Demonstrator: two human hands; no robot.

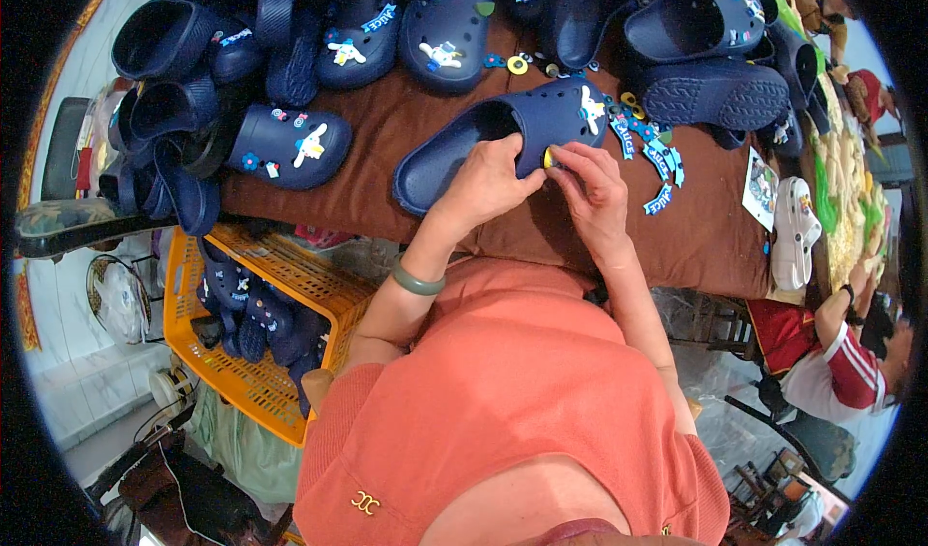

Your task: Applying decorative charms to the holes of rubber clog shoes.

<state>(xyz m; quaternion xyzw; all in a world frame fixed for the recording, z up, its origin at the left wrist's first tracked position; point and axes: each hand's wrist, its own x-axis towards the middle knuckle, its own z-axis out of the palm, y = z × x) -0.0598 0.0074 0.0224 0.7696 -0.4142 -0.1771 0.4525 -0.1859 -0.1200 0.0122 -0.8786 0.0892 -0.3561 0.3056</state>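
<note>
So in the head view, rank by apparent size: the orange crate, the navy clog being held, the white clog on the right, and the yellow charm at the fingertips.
1. orange crate
2. navy clog, though it sits nearer the camera than the crate
3. white clog, shrunk by the fisheye rim
4. yellow charm, clearly the smallest

A desk point(696, 237) under a brown cloth fills the middle of the view. To the left the floor point(87, 382) is pale, with an orange plastic crate point(290, 285) standing on it and a small fan point(116, 300) beside that. Dark chair frames point(793, 430) stand lower right. Bright, even light falls over everything.
</note>
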